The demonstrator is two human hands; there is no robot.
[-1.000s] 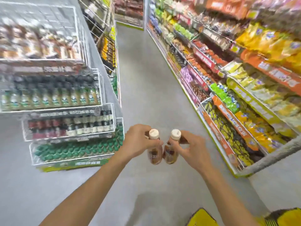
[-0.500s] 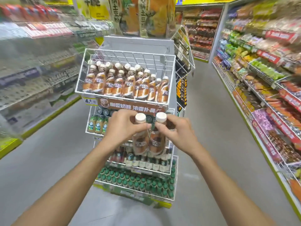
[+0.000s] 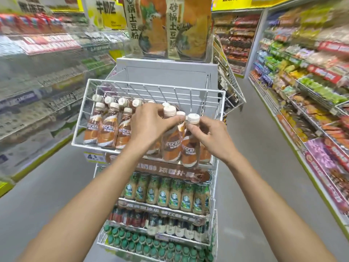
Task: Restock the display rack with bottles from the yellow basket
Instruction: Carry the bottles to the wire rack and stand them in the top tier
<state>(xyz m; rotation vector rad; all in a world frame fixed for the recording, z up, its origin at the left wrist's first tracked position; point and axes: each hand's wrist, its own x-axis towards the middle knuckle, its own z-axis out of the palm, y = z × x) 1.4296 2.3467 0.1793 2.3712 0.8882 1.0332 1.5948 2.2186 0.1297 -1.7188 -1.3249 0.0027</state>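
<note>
Left hand [image 3: 149, 127] clamped on the neck of one bottle [image 3: 171, 142], right hand [image 3: 209, 137] pinching the neck of a second bottle [image 3: 190, 148]. Both bottles upright, side by side, touching, at the right front of the top basket [image 3: 222, 103] of the rack [image 3: 214, 186]. More bottles standing in rows to their left. Lower tiers full of other drinks.

White-coated wire rack [image 3: 88, 118] holds glossy plastic bottles [image 3: 108, 129].
</note>
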